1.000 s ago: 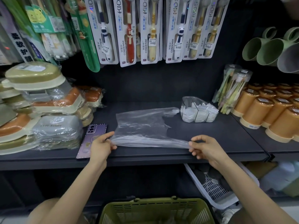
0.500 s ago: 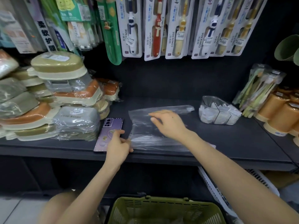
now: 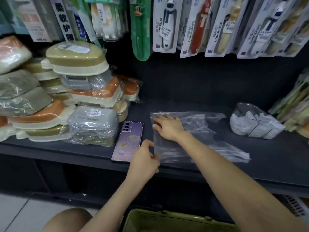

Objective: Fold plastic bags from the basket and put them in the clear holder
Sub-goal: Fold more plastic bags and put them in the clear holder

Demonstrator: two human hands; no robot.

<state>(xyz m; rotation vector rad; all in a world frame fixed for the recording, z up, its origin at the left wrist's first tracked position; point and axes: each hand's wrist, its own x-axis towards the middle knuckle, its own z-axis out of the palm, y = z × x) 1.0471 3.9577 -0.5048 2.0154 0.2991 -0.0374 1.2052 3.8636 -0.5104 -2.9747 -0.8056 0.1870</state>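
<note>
**Pinched corner, flat palm**

Left hand pinches the near corner of the plastic bag on the shelf; right hand presses flat on it. A phone lies just left, the clear holder right. The bag is transparent and creased.

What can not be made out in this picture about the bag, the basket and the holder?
The basket: head view, cut by the bottom edge; whether bags lie inside is hidden.
The plastic bag: head view, partly under the right hand and forearm; its layers are unclear.
The clear holder: head view, blurred; the folded bags inside cannot be counted.
</note>
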